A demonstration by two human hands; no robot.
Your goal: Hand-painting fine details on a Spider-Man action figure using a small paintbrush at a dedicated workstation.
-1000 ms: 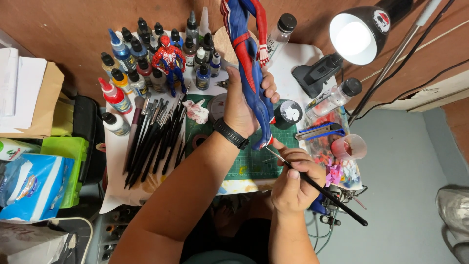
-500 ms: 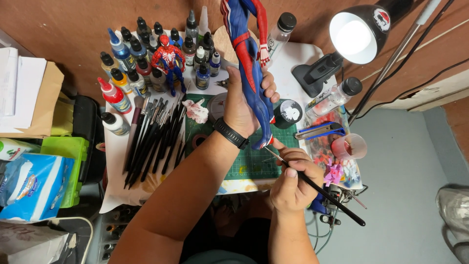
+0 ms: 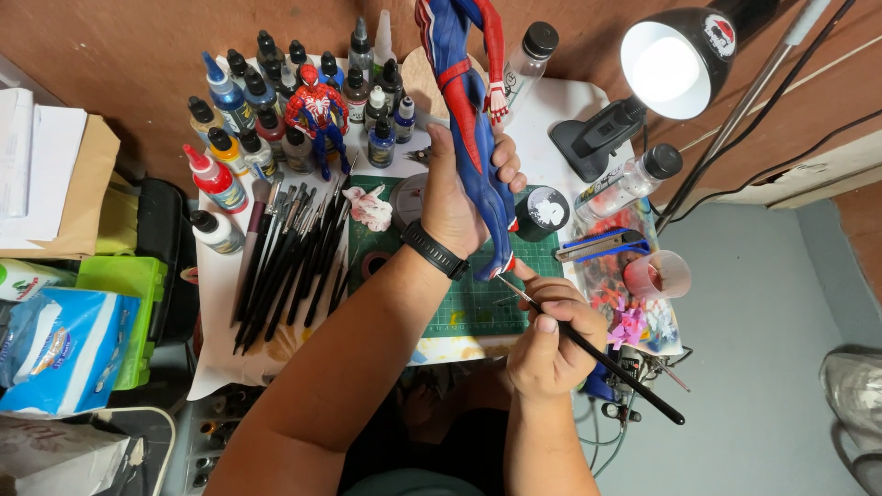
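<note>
Left hand (image 3: 455, 207) was wrapped round the red-and-blue superhero figure (image 3: 469, 101), held above the green cutting mat (image 3: 478, 308). Right hand (image 3: 548, 344) pinched a fine paintbrush (image 3: 597, 354) at its foot. Looked rigid, light, thin limbs probably fragile, so gripping the legs seemed safest.

Two hero figures: one large (image 3: 469, 110) in the left hand (image 3: 455, 207), one small (image 3: 317, 115) beyond it. One brush (image 3: 588, 349) in the right hand (image 3: 547, 344). One lamp (image 3: 666, 64), two clear bottles (image 3: 629, 184) beyond the right hand.
</note>
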